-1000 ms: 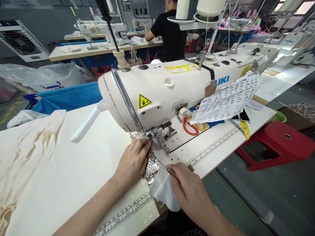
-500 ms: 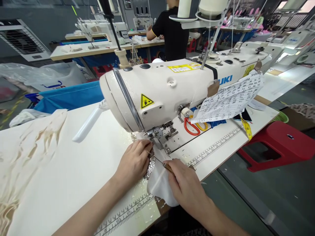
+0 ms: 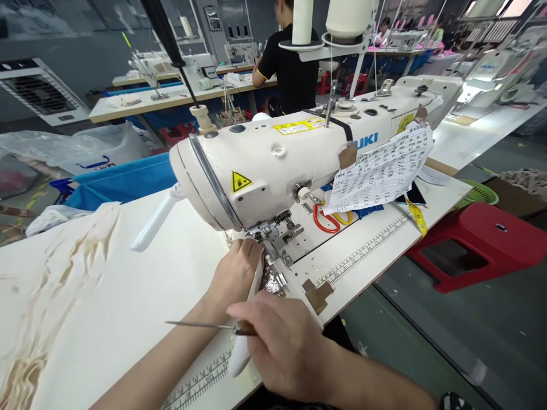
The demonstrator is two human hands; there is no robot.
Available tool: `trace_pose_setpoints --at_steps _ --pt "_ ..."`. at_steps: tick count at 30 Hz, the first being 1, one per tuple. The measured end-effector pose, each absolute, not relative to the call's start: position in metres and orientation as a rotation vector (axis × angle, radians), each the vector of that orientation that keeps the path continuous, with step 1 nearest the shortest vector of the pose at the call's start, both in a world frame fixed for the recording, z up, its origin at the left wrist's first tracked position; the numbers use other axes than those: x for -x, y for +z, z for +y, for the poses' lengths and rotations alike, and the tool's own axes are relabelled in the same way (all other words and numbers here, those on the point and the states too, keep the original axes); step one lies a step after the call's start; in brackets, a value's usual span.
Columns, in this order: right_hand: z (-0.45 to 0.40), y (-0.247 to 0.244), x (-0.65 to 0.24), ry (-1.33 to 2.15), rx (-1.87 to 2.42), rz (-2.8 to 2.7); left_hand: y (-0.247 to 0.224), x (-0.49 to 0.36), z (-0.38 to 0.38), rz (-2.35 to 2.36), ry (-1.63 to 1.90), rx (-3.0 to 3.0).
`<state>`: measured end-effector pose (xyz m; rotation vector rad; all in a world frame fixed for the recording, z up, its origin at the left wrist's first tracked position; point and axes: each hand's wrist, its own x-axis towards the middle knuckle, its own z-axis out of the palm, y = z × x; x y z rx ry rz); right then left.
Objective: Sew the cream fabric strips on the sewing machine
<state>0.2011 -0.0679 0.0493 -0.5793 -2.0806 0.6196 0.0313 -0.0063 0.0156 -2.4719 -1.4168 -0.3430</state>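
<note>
A white sewing machine [image 3: 256, 159] stands over the table. Close to its needle area, my left hand [image 3: 241, 270] is closed on white fabric [image 3: 241, 356] that hangs down toward the table's front edge. Shiny sequined fabric [image 3: 271, 280] lies just right of that hand. My right hand [image 3: 286, 347], nearer the camera, is wrapped round the wooden handle of an awl [image 3: 200, 324], whose metal tip points left above my left forearm. Part of the white fabric is hidden behind my right hand.
Red-handled scissors [image 3: 327, 221], a handwritten sheet [image 3: 378, 171] and a yellow tape measure [image 3: 416, 216] are right of the machine head. Cream fabric [image 3: 72, 267] lies left. A red stool [image 3: 482, 245] stands right; a person in black [image 3: 294, 62] is behind.
My right hand has moved toward the camera and left, and the awl has swung away from the fabric near the needle. The white fabric is now folded over to the left, showing more sequins.
</note>
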Motion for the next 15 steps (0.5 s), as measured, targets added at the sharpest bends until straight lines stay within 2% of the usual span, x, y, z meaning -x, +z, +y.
trace_pose_setpoints --at_steps 3,7,10,15 --pt "-0.075 0.054 -0.196 0.553 0.551 -2.121 0.013 -0.031 -0.003 -1.583 -0.315 2.397" --pt "-0.079 0.042 -0.209 0.596 0.677 -2.173 0.007 -0.022 0.001 -1.835 -0.782 2.371" --pt "-0.072 0.026 -0.223 0.61 1.002 -2.166 0.007 -0.015 0.003 -1.993 -1.102 2.429" --pt "-0.048 0.013 -0.227 0.403 1.326 -2.233 0.013 -0.012 0.005 -2.124 -1.313 2.463"
